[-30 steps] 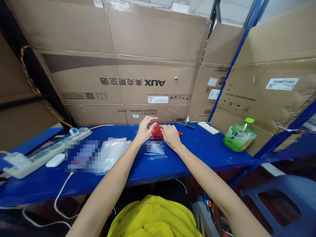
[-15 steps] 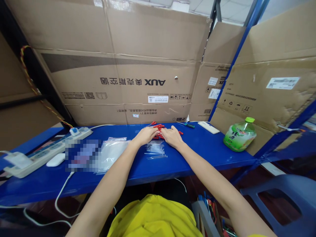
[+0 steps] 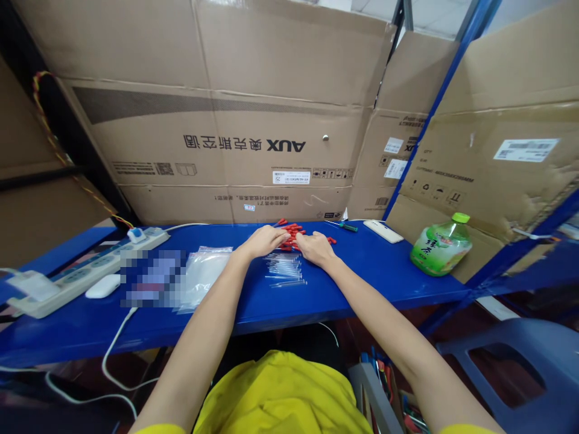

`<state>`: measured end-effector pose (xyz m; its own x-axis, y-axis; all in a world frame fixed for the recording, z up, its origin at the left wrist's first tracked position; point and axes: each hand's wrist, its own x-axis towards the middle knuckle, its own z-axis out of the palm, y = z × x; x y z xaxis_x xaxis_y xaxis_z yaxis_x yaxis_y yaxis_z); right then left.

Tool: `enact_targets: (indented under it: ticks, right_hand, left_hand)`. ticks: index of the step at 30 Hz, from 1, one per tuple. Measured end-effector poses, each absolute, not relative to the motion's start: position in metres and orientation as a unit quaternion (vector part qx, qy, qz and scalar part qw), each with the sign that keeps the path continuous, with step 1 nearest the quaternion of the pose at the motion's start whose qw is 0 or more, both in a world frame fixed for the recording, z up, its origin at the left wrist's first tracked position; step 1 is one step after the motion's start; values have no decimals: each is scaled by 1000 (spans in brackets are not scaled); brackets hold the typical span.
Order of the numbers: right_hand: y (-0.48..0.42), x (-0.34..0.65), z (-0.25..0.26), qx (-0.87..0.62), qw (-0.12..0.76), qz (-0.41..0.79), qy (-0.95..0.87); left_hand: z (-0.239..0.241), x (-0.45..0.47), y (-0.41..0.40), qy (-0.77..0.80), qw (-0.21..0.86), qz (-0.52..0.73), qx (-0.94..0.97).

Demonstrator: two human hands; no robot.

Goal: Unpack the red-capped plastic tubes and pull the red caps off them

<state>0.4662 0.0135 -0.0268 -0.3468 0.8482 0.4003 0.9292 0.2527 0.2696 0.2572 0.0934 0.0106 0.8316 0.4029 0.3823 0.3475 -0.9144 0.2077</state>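
A pile of small red pieces (image 3: 293, 232) lies on the blue shelf (image 3: 371, 265) near its back edge. My left hand (image 3: 263, 241) rests flat on the left side of the pile, fingers stretched out. My right hand (image 3: 316, 248) lies flat on the pile's right side, fingers also out. Just in front of both hands lie several clear thin tubes (image 3: 284, 269) in a row. Neither hand grips anything that I can see.
Clear plastic bags (image 3: 203, 274) lie left of the tubes. A power strip (image 3: 81, 271) and a white mouse (image 3: 103, 286) sit far left. A green bottle (image 3: 441, 246), a white remote (image 3: 383, 231) and a small screwdriver (image 3: 344, 226) are at right. Cardboard boxes (image 3: 235, 138) wall the back.
One second ago both hands held a bunch of red pieces lifted together. They have since lowered and flattened onto the pile, spreading the pieces on the shelf.
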Motion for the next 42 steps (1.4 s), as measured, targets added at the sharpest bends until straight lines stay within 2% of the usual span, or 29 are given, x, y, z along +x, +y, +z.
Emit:
enact_targets:
  ticks: [6,12,17,23,31,37,42]
  right_hand:
    - [15,470,-30,-573,78,-237,-781]
    - [14,504,-28,-685,120,-211,-687]
    - [12,478,-26,-611,189,-294,-710]
    - [3,457,-20,-564,206,-372,-708]
    - [13,457,-31,-584,108,-292,-750]
    - [10,454,-29,-590,77,-242,-766]
    - [10,451,-29,-608,74,-230,-757]
  left_hand:
    - [13,250,100,188,80,213,955]
    - [34,200,110,326,90,407,849]
    - [26,233,96,272,80,320,904]
    - [8,261,86,233,46,272,933]
    - [6,266,81,250,54,243,936]
    - [13,256,86,265,32,189,945]
    - [15,252,93,264,29,195,944]
